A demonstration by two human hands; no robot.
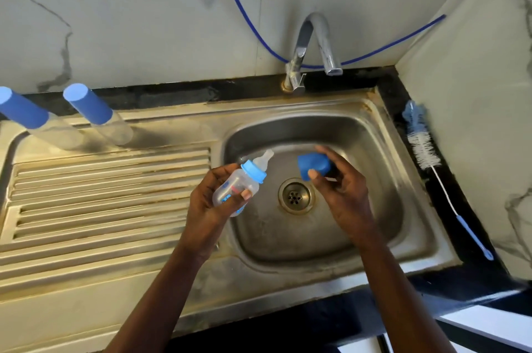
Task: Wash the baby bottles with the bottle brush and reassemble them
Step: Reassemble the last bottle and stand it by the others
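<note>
My left hand (213,203) grips a small clear baby bottle (235,188) with a light blue collar and a clear teat, tilted up to the right over the sink basin's left edge. My right hand (342,188) holds the bottle's blue cap (313,164) between thumb and fingers, a short gap to the right of the teat. Two capped baby bottles (98,113) (27,112) with blue caps stand at the back of the drainboard on the left. The bottle brush (426,151) lies on the black counter strip right of the sink.
The steel sink (374,128) has its drain (295,195) between my hands. The chrome tap (313,47) stands behind it with no water running. A blue hose (244,9) hangs along the marble wall. The ribbed drainboard (100,203) fills the left side.
</note>
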